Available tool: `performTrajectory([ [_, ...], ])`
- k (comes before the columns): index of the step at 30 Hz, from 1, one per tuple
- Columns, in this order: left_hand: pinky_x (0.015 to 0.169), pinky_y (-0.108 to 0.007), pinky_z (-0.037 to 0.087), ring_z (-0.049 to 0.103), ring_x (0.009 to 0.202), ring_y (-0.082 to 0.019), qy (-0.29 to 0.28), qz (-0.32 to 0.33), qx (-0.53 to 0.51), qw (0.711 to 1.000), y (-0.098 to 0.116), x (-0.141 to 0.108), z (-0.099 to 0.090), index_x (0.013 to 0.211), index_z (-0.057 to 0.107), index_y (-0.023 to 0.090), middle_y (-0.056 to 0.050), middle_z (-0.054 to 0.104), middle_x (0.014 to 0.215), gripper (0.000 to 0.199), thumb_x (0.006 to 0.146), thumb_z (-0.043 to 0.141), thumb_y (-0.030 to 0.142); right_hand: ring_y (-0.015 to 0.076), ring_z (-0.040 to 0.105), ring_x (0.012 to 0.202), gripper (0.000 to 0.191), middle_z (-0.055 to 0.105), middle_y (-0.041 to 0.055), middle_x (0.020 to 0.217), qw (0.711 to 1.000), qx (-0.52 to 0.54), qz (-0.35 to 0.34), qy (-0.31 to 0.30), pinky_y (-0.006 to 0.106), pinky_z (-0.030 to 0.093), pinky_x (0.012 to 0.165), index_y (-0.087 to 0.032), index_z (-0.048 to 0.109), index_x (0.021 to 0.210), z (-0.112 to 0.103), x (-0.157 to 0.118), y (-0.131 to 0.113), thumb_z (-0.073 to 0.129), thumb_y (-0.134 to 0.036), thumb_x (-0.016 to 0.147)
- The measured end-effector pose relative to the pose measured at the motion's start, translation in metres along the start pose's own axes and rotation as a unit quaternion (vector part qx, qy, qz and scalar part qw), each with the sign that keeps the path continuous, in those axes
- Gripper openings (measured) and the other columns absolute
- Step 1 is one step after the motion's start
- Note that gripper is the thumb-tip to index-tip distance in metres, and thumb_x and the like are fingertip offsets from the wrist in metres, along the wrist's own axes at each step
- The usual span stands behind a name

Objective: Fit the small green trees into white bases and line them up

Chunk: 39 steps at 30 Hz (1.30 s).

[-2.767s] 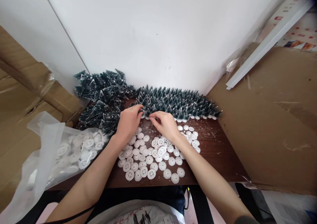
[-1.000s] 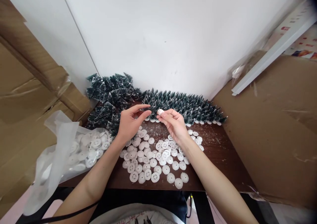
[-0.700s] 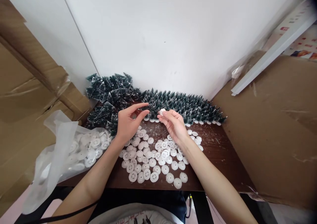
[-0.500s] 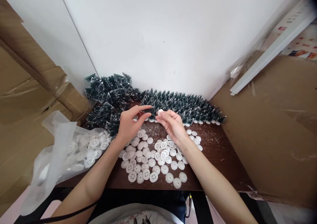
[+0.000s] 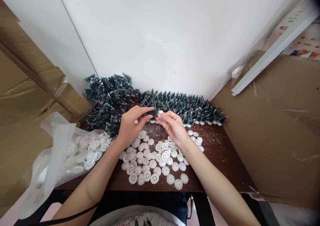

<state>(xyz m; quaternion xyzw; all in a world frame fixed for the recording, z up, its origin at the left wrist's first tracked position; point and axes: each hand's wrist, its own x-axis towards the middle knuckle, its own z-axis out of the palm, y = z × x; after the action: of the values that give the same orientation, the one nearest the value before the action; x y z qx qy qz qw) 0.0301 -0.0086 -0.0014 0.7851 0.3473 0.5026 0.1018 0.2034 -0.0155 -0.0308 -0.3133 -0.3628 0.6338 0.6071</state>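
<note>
My left hand (image 5: 132, 121) has its thumb and fingers closed around a small dark green artificial tree (image 5: 149, 112), which blends with the trees behind it. Facing it, my right hand (image 5: 172, 124) pinches a white round base (image 5: 160, 113), close to the tree's end. Whether base and tree touch is hard to make out. Below both hands, many loose white discs (image 5: 154, 178) are spread over the brown table, some showing slots and some a small centre hole.
Upright snowy trees on white bases (image 5: 200, 107) form rows along the white wall (image 5: 160, 46). Loose trees (image 5: 107, 87) are heaped at the left. A clear plastic bag of discs (image 5: 82, 152) lies left. Cardboard (image 5: 275, 126) borders the right side, and a cardboard box (image 5: 27, 96) the left.
My hands hold almost the same pose. The white base in my right hand has turned slightly and sits marginally closer to the left hand. The view has shifted a little.
</note>
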Motion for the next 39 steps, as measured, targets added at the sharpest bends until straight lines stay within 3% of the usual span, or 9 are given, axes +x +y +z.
performTrajectory([
  [7, 0.075, -0.03, 0.052, 0.064, 0.082, -0.017, 0.012, 0.044, 0.04, 0.998, -0.004, 0.0, 0.0, 0.106, 0.072, 0.02, -0.006, 0.075, 0.094, 0.02, 0.093, 0.058, 0.025, 0.0144, 0.071, 0.078, 0.018, 0.071, 0.0003, 0.077, 1.0, -0.008, 0.002, 0.003, 0.03, 0.06, 0.084, -0.019, 0.067, 0.068, 0.001, -0.002, -0.002, 0.083, -0.028, 0.069],
  [15, 0.074, -0.031, 0.053, 0.064, 0.082, -0.016, 0.024, 0.114, 0.038, 0.992, -0.011, 0.001, 0.0, 0.107, 0.072, 0.018, -0.007, 0.075, 0.096, 0.02, 0.092, 0.06, 0.018, 0.014, 0.071, 0.077, 0.017, 0.073, 0.0007, 0.076, 1.0, -0.002, 0.001, 0.005, 0.029, 0.06, 0.083, -0.019, 0.068, 0.07, 0.002, -0.002, -0.004, 0.083, -0.027, 0.069],
  [27, 0.074, -0.032, 0.055, 0.064, 0.082, -0.017, 0.031, 0.12, 0.037, 0.992, -0.011, 0.001, 0.001, 0.107, 0.073, 0.02, -0.007, 0.075, 0.099, 0.02, 0.092, 0.059, 0.017, 0.0141, 0.071, 0.076, 0.016, 0.071, 0.0006, 0.074, 1.0, -0.015, 0.004, 0.013, 0.029, 0.06, 0.082, -0.018, 0.07, 0.07, 0.004, -0.004, -0.005, 0.083, -0.026, 0.067],
  [33, 0.083, -0.037, 0.056, 0.067, 0.09, -0.018, 0.01, 0.13, 0.032, 0.991, -0.014, -0.002, 0.004, 0.107, 0.071, 0.021, -0.007, 0.074, 0.107, 0.021, 0.093, 0.057, 0.015, 0.0133, 0.069, 0.072, 0.021, 0.07, 0.0013, 0.084, 0.992, -0.105, -0.063, 0.026, 0.032, 0.059, 0.078, -0.018, 0.067, 0.066, 0.006, -0.004, -0.001, 0.084, -0.03, 0.066],
  [39, 0.087, -0.034, 0.057, 0.066, 0.102, -0.019, -0.004, 0.067, 0.009, 0.998, -0.008, -0.002, 0.004, 0.111, 0.068, 0.02, -0.007, 0.071, 0.111, 0.022, 0.092, 0.057, 0.015, 0.0162, 0.069, 0.074, 0.016, 0.072, 0.0025, 0.083, 0.985, -0.151, -0.078, 0.024, 0.035, 0.057, 0.079, -0.02, 0.071, 0.074, 0.003, -0.003, 0.002, 0.082, -0.03, 0.067],
])
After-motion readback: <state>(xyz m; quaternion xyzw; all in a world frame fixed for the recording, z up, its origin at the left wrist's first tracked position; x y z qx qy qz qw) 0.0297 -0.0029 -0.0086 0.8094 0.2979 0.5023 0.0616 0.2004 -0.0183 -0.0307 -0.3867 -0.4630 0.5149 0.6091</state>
